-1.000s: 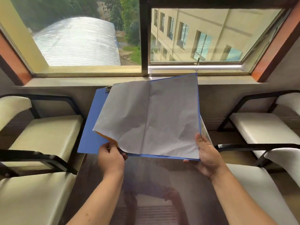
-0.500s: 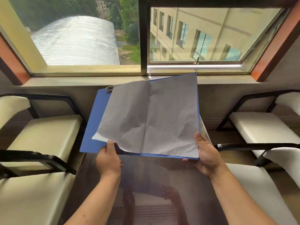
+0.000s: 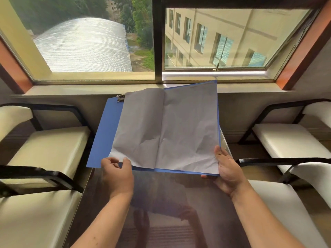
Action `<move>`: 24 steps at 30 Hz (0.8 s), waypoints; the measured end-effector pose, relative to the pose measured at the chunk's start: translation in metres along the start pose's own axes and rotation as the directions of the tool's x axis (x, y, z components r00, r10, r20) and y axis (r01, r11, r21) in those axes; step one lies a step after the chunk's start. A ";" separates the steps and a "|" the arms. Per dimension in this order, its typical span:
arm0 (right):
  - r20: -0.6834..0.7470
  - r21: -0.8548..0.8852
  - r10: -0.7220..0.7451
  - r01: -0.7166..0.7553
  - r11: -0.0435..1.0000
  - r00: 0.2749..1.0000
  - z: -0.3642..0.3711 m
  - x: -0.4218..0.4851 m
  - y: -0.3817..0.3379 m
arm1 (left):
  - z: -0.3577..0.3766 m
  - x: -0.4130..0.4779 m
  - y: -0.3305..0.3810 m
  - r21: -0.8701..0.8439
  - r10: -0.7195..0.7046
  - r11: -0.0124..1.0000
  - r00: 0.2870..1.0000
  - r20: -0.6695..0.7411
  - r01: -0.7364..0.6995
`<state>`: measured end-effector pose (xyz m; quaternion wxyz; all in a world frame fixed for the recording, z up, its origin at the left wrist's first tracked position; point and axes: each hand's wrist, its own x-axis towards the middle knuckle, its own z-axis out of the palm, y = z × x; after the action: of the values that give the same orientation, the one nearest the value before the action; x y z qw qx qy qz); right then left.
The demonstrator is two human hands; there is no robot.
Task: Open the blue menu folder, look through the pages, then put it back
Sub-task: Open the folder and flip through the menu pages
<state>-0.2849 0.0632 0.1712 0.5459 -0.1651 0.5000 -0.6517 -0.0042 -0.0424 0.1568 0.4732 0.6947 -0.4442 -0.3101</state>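
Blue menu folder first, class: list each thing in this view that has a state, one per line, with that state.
Blue menu folder: open, held tilted above the table.
Grey creased paper pages: spread flat, blank sides showing.
Metal clip: at the folder's top edge.
Left hand: at the left page's lower corner.
Right hand: gripping the folder's lower right corner.
Dark glossy table: bare.
Window sash: slightly open.

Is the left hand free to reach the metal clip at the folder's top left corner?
Probably yes. The left hand sits at the folder's near edge, gripping nothing firmly, and the clip lies exposed beyond the page; bare blue cover lies between.
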 end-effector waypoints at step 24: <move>0.083 -0.007 -0.036 0.037 0.999 0.996 0.017 -0.018 -0.013 | 0.033 -0.075 0.049 0.162 0.728 0.498 0.512 0.457 -0.852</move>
<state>-0.2730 0.0699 0.1952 0.5535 -0.2035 0.4764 -0.6521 -0.0788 0.0057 0.1913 0.3424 0.4198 -0.8371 -0.0761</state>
